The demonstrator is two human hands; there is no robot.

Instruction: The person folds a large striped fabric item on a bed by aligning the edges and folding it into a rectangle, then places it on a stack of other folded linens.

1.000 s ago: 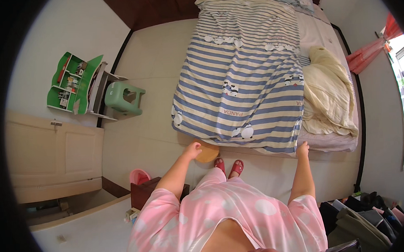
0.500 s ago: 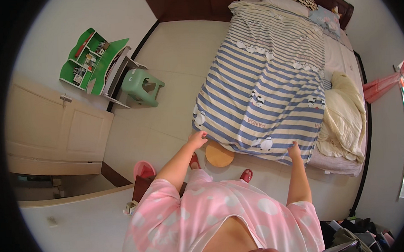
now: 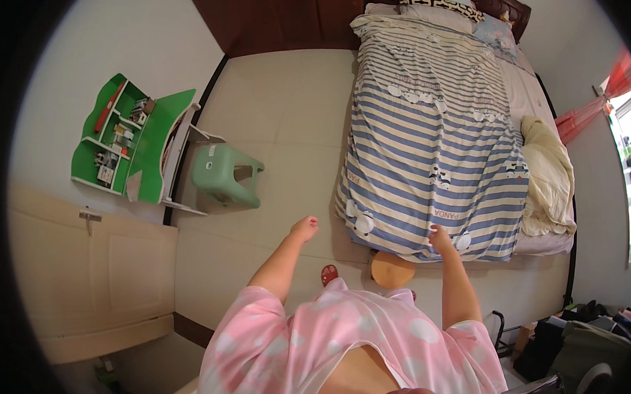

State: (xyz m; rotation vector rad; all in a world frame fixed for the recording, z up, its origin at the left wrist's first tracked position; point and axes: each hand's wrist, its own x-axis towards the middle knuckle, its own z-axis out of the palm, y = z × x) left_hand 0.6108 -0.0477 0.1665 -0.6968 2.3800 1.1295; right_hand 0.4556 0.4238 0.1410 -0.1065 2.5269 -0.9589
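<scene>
My left hand (image 3: pixel 305 229) is over the floor to the left of the bed, its fingers curled in and nothing visible in them. My right hand (image 3: pixel 440 238) is held out in front of the foot of the bed, thumb and fingers a little apart, with no object seen in it. Behind it lies the blue-and-cream striped cover (image 3: pixel 399 186) with panda prints, spread over the bed and hanging at its foot. The round top of a wooden stool (image 3: pixel 393 269) sits at the bed's foot, between my two arms.
A green plastic stool (image 3: pixel 226 176) stands beside a green-and-white desk (image 3: pixel 160 144) with filled shelves. A cream door (image 3: pixel 107 269) is at the left. A cream quilt (image 3: pixel 545 176) lies bunched on the bed's right side. Bags and clothes (image 3: pixel 582 344) are heaped at the lower right.
My view has shifted left, so the bed sits further right and the desk looks nearer. My right hand has moved left across the bed's foot. The cover keeps its spread.
</scene>
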